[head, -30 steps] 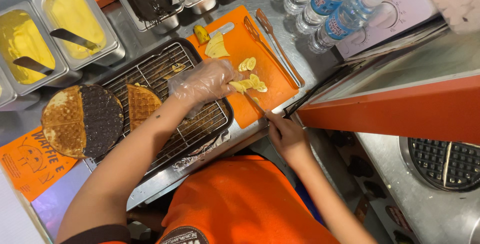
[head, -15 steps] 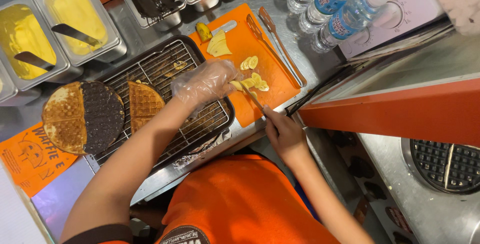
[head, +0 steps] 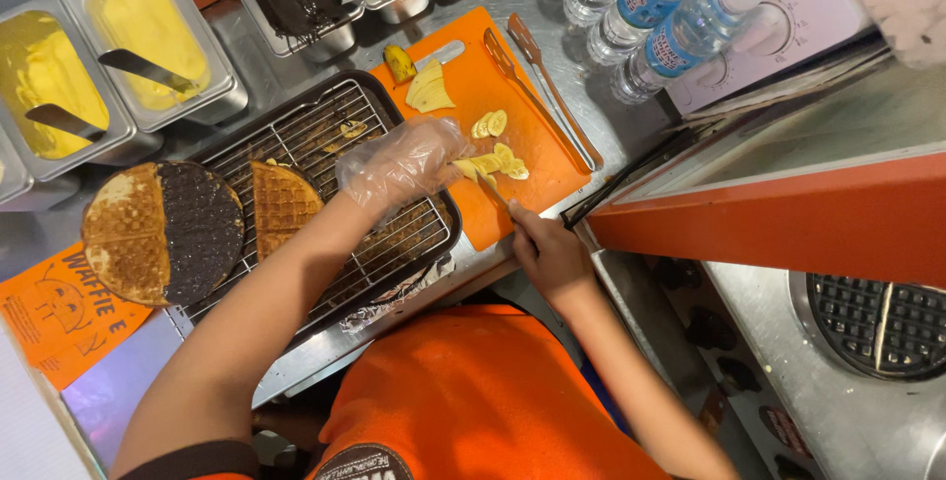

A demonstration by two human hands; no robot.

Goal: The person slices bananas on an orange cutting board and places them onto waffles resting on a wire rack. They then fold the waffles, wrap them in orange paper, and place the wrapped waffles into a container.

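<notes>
Left hand (head: pixel 402 160), in a clear plastic glove, fingers curled down on the peeled yellow banana (head: pixel 480 164) at frame centre; right hand (head: pixel 548 251), bare, closed round the handle of a small knife (head: pixel 492 187) whose blade meets the fruit. Orange rectangular cutting board (head: pixel 512 96), centre-top: several round banana slices (head: pixel 490 125) already cut, a short length seemingly left uncut. Black wire cooling rack (head: pixel 325 135), left of board: one waffle half (head: pixel 281 204), no banana on it.
</notes>
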